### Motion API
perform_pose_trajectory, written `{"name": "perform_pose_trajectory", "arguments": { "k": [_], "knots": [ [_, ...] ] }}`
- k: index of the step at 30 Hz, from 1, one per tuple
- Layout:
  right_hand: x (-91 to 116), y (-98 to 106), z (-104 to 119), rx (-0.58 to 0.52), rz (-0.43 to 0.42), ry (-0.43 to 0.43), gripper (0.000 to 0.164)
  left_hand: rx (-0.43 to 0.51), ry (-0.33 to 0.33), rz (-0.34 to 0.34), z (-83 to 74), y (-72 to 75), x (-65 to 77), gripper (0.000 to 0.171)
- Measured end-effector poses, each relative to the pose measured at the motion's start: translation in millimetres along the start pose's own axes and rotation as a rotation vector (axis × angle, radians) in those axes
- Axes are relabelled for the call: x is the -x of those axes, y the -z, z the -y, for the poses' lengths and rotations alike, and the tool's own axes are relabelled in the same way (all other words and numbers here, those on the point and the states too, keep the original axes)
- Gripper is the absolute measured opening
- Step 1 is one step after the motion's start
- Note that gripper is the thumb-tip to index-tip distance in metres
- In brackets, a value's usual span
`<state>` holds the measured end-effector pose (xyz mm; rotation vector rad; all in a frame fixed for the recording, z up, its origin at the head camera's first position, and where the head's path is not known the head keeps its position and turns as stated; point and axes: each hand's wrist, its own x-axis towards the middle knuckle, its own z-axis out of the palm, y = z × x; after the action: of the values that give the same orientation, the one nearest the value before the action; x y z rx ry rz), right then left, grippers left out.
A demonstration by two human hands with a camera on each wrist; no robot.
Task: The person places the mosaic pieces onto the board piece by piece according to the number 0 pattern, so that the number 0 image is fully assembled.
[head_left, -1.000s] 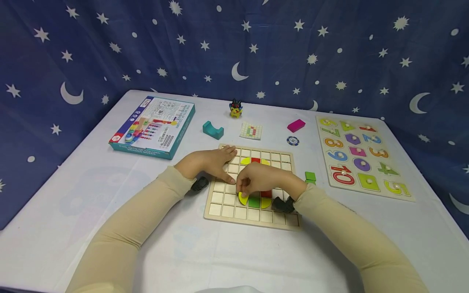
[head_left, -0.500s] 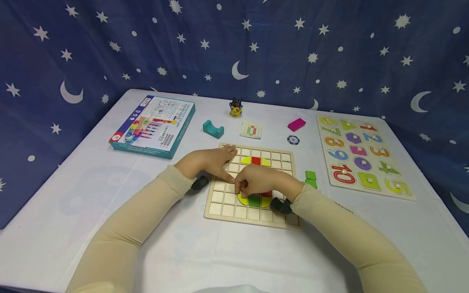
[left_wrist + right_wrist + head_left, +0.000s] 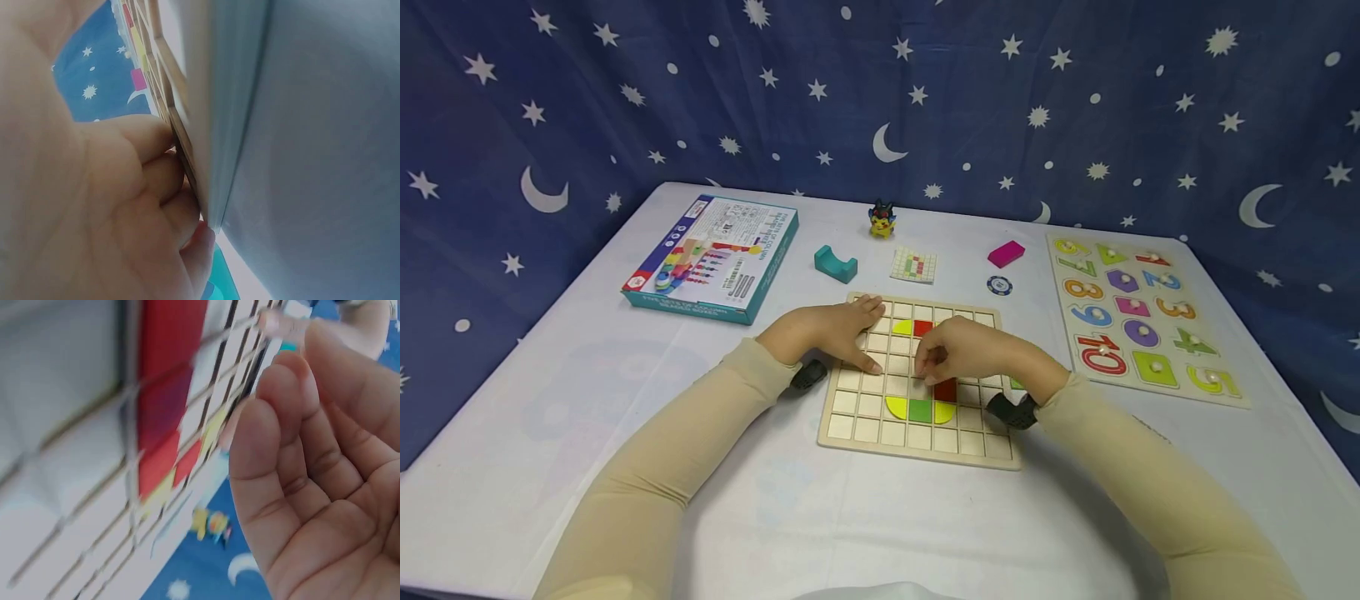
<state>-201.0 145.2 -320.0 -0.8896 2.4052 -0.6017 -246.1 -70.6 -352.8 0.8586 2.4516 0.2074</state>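
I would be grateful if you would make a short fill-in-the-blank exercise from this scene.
1. The left hand rests on the ____ side of the grid board, as the head camera sees it.
2. In the coloured row nearest the person, two yellow pieces flank a ____ square.
3. Of the figurine and the round chip, the one closer to the pink block is the ____.
4. In the head view, the number puzzle lies to the ____ of the board.

Missing words: left; green; chip; right.

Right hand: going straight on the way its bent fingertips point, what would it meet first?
The right hand would probably meet the wooden grid board; the gap between them is unclear.
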Motion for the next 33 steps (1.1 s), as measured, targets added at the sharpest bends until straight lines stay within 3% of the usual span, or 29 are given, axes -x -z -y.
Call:
{"name": "perform_pose_trajectory", "arguments": {
  "k": [8,18,24,33],
  "knots": [
    [36,20,-33,-0.067,-0.084,-0.098,0.012,0.011,-0.008,0.002,1.7,1.4,-0.3,0.104],
    [65,30,-91,-0.134,-0.184,-0.238,0.014,0.034,-0.011,0.003,1.4,0.5,-0.8,0.104],
    [72,31,-116,-0.093,-0.215,-0.305,0.016,0.029,-0.008,0.003,1.9,0.0,-0.9,0.104],
    [72,28,-125,-0.095,-0.191,-0.407,0.028,0.006,-0.024,0.001,4.5,-1.3,-3.2,0.104]
  ]
}}
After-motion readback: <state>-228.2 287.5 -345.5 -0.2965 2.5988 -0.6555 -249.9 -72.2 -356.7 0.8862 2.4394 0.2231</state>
